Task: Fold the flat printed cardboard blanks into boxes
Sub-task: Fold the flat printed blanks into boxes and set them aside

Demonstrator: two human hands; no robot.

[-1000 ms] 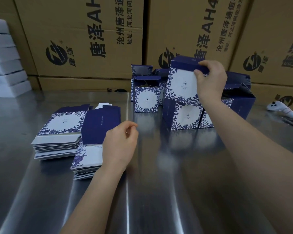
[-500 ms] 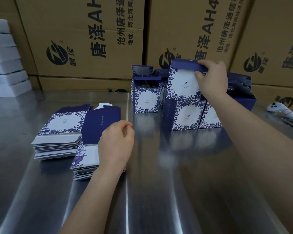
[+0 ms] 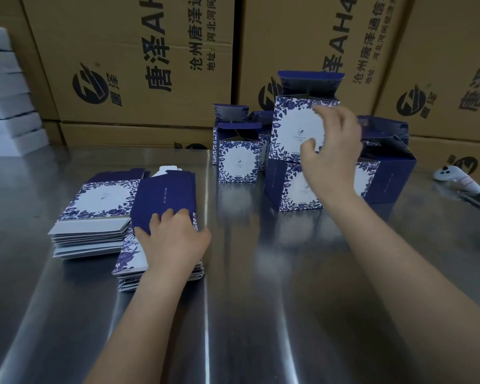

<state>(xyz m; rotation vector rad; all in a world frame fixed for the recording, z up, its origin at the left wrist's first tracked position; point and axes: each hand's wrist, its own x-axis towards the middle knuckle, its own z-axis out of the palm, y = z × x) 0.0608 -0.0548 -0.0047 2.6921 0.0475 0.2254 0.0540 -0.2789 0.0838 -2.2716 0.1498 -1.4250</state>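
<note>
Two stacks of flat blue-and-white floral blanks lie on the left of the steel table [image 3: 261,300]: a farther stack [image 3: 94,217] and a nearer stack [image 3: 128,261]. My left hand [image 3: 175,239] rests on the dark blue top blank [image 3: 164,195] of the nearer stack, fingers lying on it. Several folded boxes stand at the back centre. One folded box [image 3: 291,126] sits on top of two lower boxes [image 3: 297,192], its lid flap [image 3: 311,81] standing up. My right hand [image 3: 330,153] hovers just in front of that top box, fingers spread, holding nothing.
Large brown printed cartons [image 3: 139,65] form a wall behind the table. White foam slabs [image 3: 3,87] are piled at the far left. A white handheld controller [image 3: 457,180] lies at the right. A small open box [image 3: 237,162] stands left of the pile.
My right hand has let go of the top box and drawn back; the box's lid flap now stands up. My left hand has come down onto the nearer stack's top blank.
</note>
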